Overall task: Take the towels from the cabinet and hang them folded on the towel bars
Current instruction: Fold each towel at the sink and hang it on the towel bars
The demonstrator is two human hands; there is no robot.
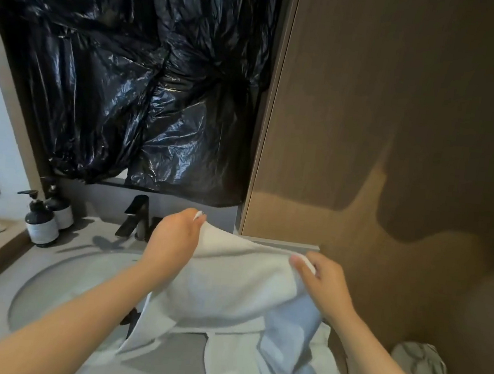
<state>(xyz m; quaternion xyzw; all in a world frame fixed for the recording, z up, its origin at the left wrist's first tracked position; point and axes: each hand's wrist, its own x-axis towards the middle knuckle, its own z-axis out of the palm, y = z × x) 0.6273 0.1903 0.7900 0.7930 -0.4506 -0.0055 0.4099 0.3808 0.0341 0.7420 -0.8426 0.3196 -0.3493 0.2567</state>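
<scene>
Low at centre frame, my left grip point(175, 237) and right grip point(325, 282) each pinch the top edge of the white towel point(229, 288). I see it stretched between them above the grey tabletop point(160, 360), right of the sink point(55, 285).

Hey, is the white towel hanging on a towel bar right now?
No, the left hand and right hand pinch the white towel by its top edge, above the sink.
</scene>
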